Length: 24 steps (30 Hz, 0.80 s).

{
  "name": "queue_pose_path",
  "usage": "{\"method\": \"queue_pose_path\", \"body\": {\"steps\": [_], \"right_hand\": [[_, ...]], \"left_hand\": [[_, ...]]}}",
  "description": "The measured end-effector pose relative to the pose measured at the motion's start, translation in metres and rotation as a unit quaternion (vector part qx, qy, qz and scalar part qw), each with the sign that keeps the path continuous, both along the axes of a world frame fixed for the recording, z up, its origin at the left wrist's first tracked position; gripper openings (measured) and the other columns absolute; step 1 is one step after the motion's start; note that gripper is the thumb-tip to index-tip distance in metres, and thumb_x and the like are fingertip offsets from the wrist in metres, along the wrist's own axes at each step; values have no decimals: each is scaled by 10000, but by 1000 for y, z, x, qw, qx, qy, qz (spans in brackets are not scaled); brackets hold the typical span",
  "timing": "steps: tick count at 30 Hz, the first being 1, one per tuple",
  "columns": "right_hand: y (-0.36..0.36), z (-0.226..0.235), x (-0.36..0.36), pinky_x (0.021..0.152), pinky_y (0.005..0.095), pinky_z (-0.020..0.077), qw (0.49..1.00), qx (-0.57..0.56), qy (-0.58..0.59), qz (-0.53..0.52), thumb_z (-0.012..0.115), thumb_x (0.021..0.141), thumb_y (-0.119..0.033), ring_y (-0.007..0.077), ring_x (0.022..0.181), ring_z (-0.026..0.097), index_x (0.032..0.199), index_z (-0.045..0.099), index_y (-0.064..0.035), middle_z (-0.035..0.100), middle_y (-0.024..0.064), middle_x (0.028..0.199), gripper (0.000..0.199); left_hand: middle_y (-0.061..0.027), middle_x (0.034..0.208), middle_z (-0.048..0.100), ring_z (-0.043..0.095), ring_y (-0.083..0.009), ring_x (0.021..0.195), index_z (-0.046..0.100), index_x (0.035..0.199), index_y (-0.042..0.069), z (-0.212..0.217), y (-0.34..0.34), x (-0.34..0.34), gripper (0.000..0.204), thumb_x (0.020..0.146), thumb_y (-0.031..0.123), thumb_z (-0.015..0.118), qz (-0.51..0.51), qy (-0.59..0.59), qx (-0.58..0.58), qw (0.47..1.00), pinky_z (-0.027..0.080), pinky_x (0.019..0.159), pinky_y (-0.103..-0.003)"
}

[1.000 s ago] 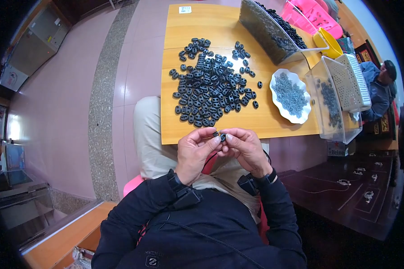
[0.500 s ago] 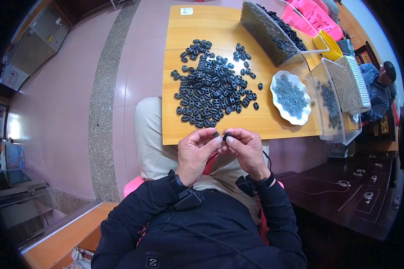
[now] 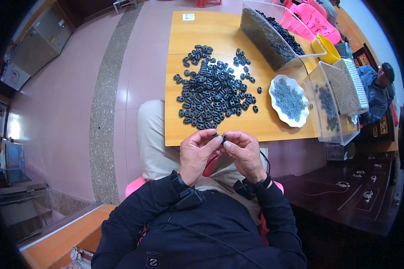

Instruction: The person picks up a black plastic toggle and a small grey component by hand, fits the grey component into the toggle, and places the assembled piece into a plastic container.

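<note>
Above my lap, at the table's near edge, both hands meet fingertip to fingertip. My right hand (image 3: 245,152) pinches a black two-hole cord lock piece (image 3: 225,138) between thumb and finger. My left hand (image 3: 196,151) is closed on a small dark piece (image 3: 215,135) right beside it; the fingertips cover most of it, and I cannot tell whether the two pieces are joined. Just beyond lies a broad heap of black two-hole cord lock pieces (image 3: 211,94) on the wooden table (image 3: 265,130). A white scalloped dish (image 3: 277,117) right of the heap holds many small grey metal springs (image 3: 288,99).
A large clear bin (image 3: 265,42) of black pieces stands at the back right. Nearer is another clear bin (image 3: 321,112) with dark pieces, beside a white perforated basket (image 3: 352,87). Behind are a yellow container (image 3: 330,49) and pink chairs (image 3: 316,22). A person (image 3: 375,92) sits at the right.
My hands have drawn slightly closer, bringing the two held pieces together at the fingertips. The whole view has shifted a little.
</note>
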State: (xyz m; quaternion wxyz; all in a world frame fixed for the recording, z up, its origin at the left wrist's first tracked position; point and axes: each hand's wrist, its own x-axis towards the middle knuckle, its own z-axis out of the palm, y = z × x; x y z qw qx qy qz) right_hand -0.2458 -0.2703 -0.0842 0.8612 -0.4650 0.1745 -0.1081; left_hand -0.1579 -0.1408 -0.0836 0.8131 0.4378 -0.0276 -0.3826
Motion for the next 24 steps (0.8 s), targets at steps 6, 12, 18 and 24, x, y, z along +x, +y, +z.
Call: {"method": "queue_pose_path", "body": {"steps": [6,12,18,24], "right_hand": [[0,-3,-2,746,323,572,997,66,-33,6,608,878,-25,201,791,671,1118,592,30,669,130,928,247],[-1,2,0,754,325,569,996,74,-40,-2,598,886,-26,195,789,666,1134,589,29,666,120,935,255],[-14,-4,0,743,279,549,995,-93,-11,-41,606,888,-37,160,777,660,1129,592,33,666,86,914,252],[-8,3,2,713,267,553,988,-147,1,-51,603,886,-26,149,778,659,1047,610,37,666,79,909,173]], "left_hand": [[-88,879,659,643,-126,723,572,1083,-34,3,0,0,282,844,65,684,-3,-2,-10,1000,532,642,-219],[-74,874,656,638,-118,725,578,1085,-38,-2,-1,-1,263,871,94,657,-2,16,-9,1000,530,647,-216],[-87,951,646,627,-129,809,591,1095,-32,-6,-1,-1,225,896,72,609,10,16,14,1000,543,706,-246],[-106,955,649,639,-136,798,583,1109,-51,1,0,-1,248,887,58,615,-2,23,25,999,552,718,-245]]}}
